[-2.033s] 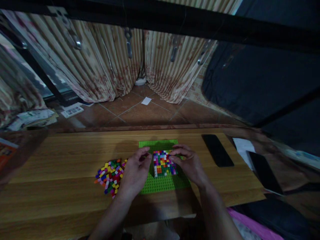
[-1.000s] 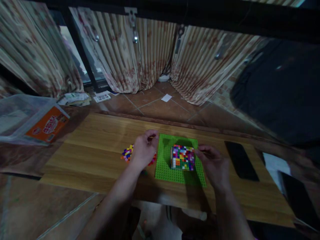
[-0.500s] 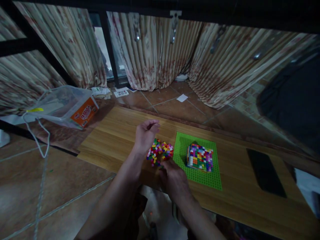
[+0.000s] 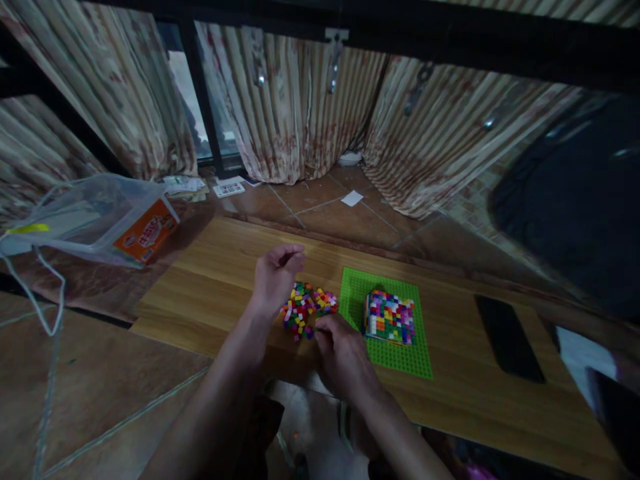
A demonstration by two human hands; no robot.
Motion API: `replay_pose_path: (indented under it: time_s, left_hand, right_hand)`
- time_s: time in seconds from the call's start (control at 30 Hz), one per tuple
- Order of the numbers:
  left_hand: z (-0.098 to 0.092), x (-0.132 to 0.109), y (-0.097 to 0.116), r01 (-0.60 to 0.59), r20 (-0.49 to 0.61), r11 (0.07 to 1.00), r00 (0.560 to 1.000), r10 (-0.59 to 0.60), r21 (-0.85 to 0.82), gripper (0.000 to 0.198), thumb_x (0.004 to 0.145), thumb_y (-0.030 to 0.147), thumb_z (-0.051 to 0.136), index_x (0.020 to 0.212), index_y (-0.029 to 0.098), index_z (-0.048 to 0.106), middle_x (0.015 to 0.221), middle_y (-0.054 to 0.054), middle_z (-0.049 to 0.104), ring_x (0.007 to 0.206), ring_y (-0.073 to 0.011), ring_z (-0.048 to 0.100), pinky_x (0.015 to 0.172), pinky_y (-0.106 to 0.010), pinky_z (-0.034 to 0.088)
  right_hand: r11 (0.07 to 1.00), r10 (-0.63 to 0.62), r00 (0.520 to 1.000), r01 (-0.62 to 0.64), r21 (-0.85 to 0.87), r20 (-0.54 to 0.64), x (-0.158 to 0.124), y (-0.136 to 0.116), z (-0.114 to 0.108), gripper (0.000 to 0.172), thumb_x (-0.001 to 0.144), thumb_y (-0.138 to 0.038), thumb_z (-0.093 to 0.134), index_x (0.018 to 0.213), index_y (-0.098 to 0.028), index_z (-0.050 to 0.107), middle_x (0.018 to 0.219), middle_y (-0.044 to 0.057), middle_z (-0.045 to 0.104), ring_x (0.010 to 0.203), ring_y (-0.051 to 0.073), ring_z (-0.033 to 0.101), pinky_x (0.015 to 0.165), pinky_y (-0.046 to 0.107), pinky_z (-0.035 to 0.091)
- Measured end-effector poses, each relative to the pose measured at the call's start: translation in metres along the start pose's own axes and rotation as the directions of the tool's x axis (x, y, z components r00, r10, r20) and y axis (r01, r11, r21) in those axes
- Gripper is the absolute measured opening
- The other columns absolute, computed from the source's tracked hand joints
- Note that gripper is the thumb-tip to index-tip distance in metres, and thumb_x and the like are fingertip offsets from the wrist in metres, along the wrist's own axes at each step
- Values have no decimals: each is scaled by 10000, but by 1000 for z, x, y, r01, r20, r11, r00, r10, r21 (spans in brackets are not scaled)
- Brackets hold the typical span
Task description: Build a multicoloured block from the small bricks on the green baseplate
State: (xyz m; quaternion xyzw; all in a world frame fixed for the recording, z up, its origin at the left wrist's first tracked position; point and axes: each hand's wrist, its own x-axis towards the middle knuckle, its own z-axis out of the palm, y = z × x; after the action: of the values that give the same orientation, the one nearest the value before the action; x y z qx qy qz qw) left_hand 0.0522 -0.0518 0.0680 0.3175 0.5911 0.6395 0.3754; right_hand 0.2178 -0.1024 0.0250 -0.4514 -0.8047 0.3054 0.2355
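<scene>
A loose pile of small coloured toy bricks lies on the wooden board between my two hands. Over the pile's left side, my left hand is raised with its fingers curled in against the thumb; whatever they may hold is too small to make out. My right hand reaches to the pile's lower right edge, thumb and forefinger pinched together at the bricks, their tips partly hidden. To its right lies a green studded baseplate, bearing a block built of many multicoloured bricks.
The wooden tabletop is long and low. A black phone-like slab lies on its right part. Beyond its left end stands a clear plastic bin with an orange label. Patterned curtains hang behind, with papers on the tiled floor.
The view has shifted slightly, so the table and bricks appear further left. Both hands keep nearly the same places by the pile, with the right fingertips still at its edge.
</scene>
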Motion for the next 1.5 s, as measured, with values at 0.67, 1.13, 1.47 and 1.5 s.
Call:
replay_pose_path:
  time_s: [0.67, 1.13, 1.47, 1.5]
  left_hand:
    - [61, -40, -35, -195, 480, 886, 876, -34, 420, 252, 821, 317, 569, 967, 193, 733, 811, -23, 730, 701, -157, 636, 667, -262, 472]
    - [75, -45, -32, -235, 529, 865, 848, -41, 444, 275, 842, 338, 535, 979, 195, 726, 797, -17, 730, 660, -155, 619, 624, -260, 449]
    - [76, -47, -30, -228, 532, 862, 845, -56, 453, 262, 848, 313, 529, 973, 194, 726, 776, -19, 730, 656, -161, 637, 616, -263, 466]
    - [77, -47, -31, -240, 536, 860, 843, -46, 451, 269, 853, 314, 525, 991, 193, 722, 797, -23, 735, 681, -164, 649, 634, -265, 477]
  right_hand:
    - [909, 399, 771, -261, 326, -495, -13, 89, -107, 194, 754, -390, 669, 796, -201, 692, 821, 54, 699, 710, 191, 623, 652, 307, 489]
    - [818, 457, 767, -163, 551, -451, 1, 109, -93, 176, 644, -373, 765, 719, -215, 738, 781, 21, 709, 695, 165, 612, 679, 308, 496]
    - [573, 593, 744, -121, 811, -308, 5, 108, -91, 296, 498, -351, 850, 668, -209, 653, 657, -37, 643, 618, 126, 577, 650, 285, 488]
    - [565, 598, 743, -124, 815, -301, 5, 108, -91, 303, 496, -347, 852, 672, -209, 648, 659, -40, 637, 617, 125, 574, 643, 282, 485]
